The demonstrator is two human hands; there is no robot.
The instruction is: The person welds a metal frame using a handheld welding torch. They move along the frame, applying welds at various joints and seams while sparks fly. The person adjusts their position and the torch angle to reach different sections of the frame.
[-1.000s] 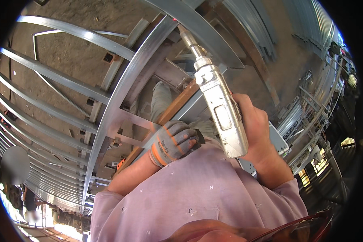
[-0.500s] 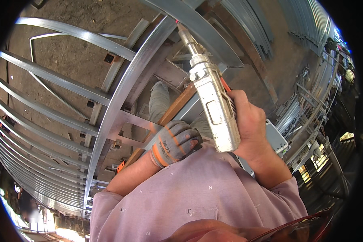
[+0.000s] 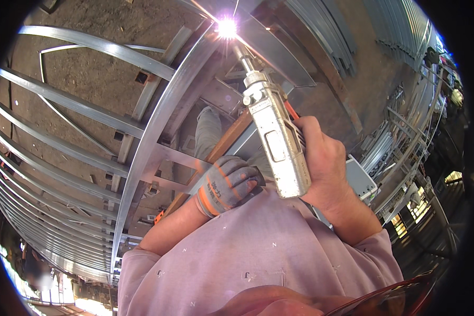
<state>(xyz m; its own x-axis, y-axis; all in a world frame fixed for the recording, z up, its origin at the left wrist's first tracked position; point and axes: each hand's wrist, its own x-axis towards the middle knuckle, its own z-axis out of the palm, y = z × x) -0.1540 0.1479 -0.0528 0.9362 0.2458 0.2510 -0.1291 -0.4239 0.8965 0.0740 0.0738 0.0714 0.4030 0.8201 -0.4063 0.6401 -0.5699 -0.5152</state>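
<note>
My bare right hand (image 3: 324,158) is wrapped round a worn, silver handheld welding gun (image 3: 277,145). Its nozzle points away from me, up to a metal joint where a glaring white-violet weld spot (image 3: 226,28) throws sparks. The glare hides the very tip of the nozzle and the joint itself. At that spot the long side rail (image 3: 155,118) of a steel frame meets a broad metal beam (image 3: 279,50). Close to my body, my left hand (image 3: 229,184), in a grey and orange glove, is curled closed; a dark edge shows by its fingers, too hidden to name.
Several parallel steel tubes (image 3: 84,97) run left from the side rail over a dirt floor. A brown rusty bar (image 3: 231,136) crosses beside my leg (image 3: 208,131). Stacked metal profiles (image 3: 326,34) lie at the far right, and a pale box (image 3: 361,179) stands right of my forearm.
The small red dot at the nozzle tip has given way to a blazing weld spot with sparks. The gun has shifted very slightly left; my left hand stays put.
</note>
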